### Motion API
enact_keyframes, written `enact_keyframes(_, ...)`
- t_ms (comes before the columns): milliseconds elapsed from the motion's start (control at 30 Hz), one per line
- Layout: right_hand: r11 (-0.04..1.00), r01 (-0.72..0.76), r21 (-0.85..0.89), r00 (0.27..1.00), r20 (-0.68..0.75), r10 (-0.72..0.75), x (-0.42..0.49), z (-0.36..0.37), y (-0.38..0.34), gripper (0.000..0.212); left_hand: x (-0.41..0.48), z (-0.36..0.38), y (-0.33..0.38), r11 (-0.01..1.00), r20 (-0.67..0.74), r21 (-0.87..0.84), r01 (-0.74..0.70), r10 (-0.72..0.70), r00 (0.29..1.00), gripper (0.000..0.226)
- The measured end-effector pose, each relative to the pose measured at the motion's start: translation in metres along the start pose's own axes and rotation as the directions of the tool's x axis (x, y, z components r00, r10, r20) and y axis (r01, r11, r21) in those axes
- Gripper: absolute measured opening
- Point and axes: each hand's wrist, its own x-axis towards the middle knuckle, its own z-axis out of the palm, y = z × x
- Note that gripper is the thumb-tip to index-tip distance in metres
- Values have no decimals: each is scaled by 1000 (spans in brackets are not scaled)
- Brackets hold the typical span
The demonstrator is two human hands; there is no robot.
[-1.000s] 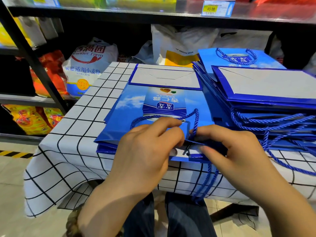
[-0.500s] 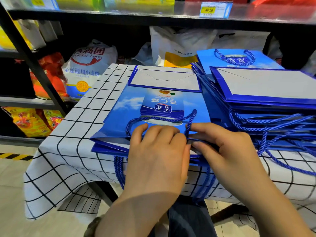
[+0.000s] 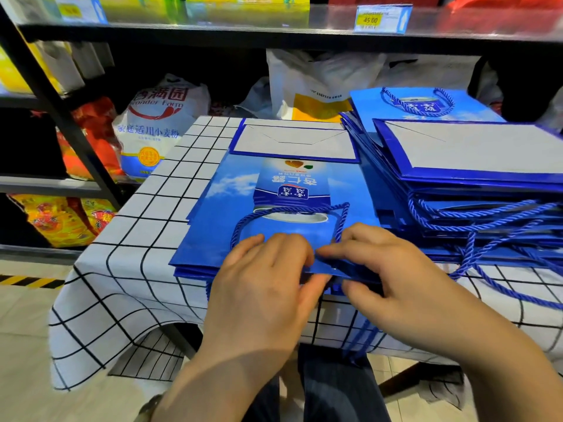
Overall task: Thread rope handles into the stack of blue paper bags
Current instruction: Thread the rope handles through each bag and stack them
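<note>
A flat blue paper bag (image 3: pixel 237 214) tops a low stack at the table's near edge, bottom flap facing away. A blue rope handle (image 3: pixel 286 210) loops across its printed face. My left hand (image 3: pixel 262 287) lies on the bag's near edge, fingers on top and thumb tucked below. My right hand (image 3: pixel 393 278) pinches the same edge just to the right, beside the handle's right end. Several loose blue ropes (image 3: pixel 365 339) hang below the edge, partly hidden by my hands.
A taller stack of blue bags (image 3: pixel 457 166) with handles trailing out fills the right side. The table wears a white checked cloth (image 3: pixel 137 239). Behind stand black shelves (image 3: pixel 61 117), a flour sack (image 3: pixel 158 123) and white plastic bags.
The bag's mouth, held open a second ago with its white inside showing, now lies flat. Both hands have drawn together on its near edge.
</note>
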Motion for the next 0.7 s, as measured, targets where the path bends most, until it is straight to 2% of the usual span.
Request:
enact_keyframes(133,995,-4,-96,999,-32,0,7,-2,0,38,0,-1,-4,996,96,80,-28,20,995,36)
enact_keyframes(200,985,12,-172,994,-106,-30,9,-2,2,26,-1,-2,-4,993,131,109,-32,17,991,38)
enact_keyframes(267,977,-56,-208,987,-162,22,9,-2,4,17,-1,-3,-5,992,153,119,-30,12,988,39)
enact_keyframes(367,969,-133,-206,979,-179,96,9,1,5,17,1,-3,-3,988,197,150,-44,13,980,40)
enact_keyframes(500,975,-87,-202,953,-301,22,7,9,-1,16,10,0,6,960,258,256,-113,45,965,38)
enact_keyframes(600,985,-104,-135,877,-479,27,4,11,1,22,20,-4,7,948,275,264,-175,100,956,36)
enact_keyframes(700,987,-87,-137,678,-734,-42,-1,15,1,14,28,-9,2,939,276,248,-239,168,946,44)
